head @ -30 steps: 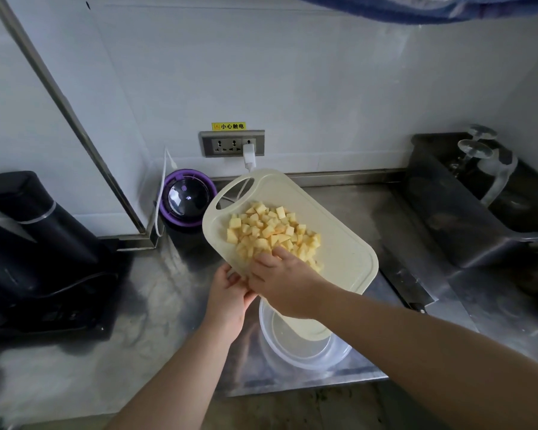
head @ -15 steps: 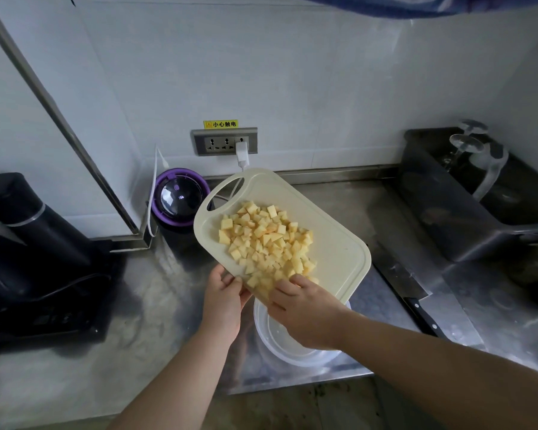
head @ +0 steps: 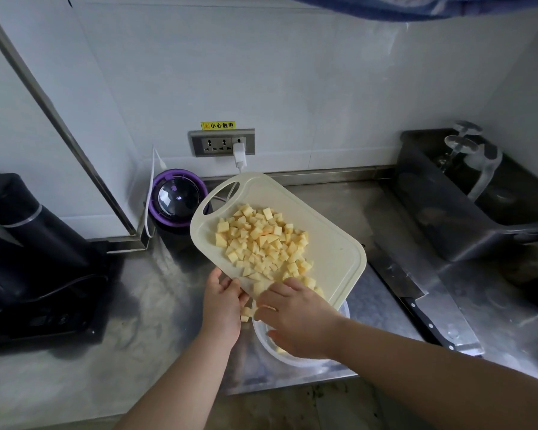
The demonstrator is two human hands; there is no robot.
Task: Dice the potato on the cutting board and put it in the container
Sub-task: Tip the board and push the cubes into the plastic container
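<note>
Over the clear plastic container, left hand is gripping tilted cream cutting board; loose-fingered right hand is raking yellow potato dice; steeper tilt likely next.

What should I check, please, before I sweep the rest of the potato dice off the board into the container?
1. The container sits under the low edge of the cutting board: ok.
2. The left hand grips the board's low corner: ok.
3. The right hand rests on the lowest potato dice: ok.
4. All dice land inside the container: cannot tell; a few fall near its rim, between the hands.
5. Board emptied: not ok; most dice lie on it.
6. The knife lies apart from both hands: ok.
</note>
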